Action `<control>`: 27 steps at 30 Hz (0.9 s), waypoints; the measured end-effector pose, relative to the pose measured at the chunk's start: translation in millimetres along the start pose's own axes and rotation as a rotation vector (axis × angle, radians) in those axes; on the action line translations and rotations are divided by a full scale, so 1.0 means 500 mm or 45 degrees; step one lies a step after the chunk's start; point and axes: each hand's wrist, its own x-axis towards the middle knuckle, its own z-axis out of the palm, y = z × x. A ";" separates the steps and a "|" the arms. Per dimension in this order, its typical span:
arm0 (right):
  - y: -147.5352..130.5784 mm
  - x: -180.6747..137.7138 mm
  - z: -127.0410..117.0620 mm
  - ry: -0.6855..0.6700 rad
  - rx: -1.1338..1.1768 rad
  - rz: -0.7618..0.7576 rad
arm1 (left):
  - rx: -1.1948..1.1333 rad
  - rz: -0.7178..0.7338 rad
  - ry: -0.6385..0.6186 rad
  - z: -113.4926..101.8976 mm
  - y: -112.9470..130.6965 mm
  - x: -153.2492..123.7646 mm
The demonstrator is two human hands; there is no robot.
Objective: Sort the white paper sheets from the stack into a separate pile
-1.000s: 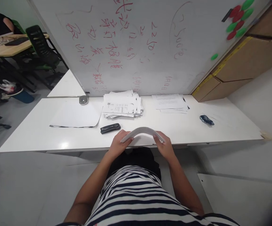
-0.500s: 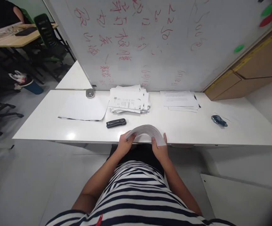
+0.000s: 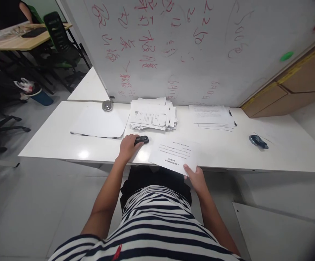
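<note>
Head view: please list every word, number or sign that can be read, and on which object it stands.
"6月12日": whiteboard, sideways handwriting.
"6月11日": whiteboard, left of it, lower end unclear.
"500": whiteboard, upper right.
Other whiteboard handwriting: too unclear to read surely.
Printed sheet in the right hand, paper stack, loose sheets: print too small.
Black stapler: no readable label.

Your printed sheet [image 3: 171, 154]: smooth matt paper, same for the paper stack [image 3: 152, 112]. Your stapler [image 3: 143, 139] looks like black plastic, slight sheen. Tabletop [image 3: 285, 157] is smooth, glossy white, throws back a bright light spot. Whiteboard [image 3: 146, 81] slick, faint sheen, some smudging. Boxes [image 3: 307, 74] plain matt brown cardboard. Your striped shirt [image 3: 154, 224] soft cloth, dark bottoms [image 3: 157, 176] matt cloth. Far desk [image 3: 35, 42] pale wood-look top. Bin [image 3: 42, 98] blue, plastic-looking; bag [image 3: 25, 85] thin, crinkly plastic. Floor [image 3: 18, 206] smooth, grey, dull sheen.
</note>
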 end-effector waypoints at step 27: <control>0.017 -0.002 0.054 -0.330 0.149 0.105 | -0.225 0.163 -0.287 -0.082 0.068 0.054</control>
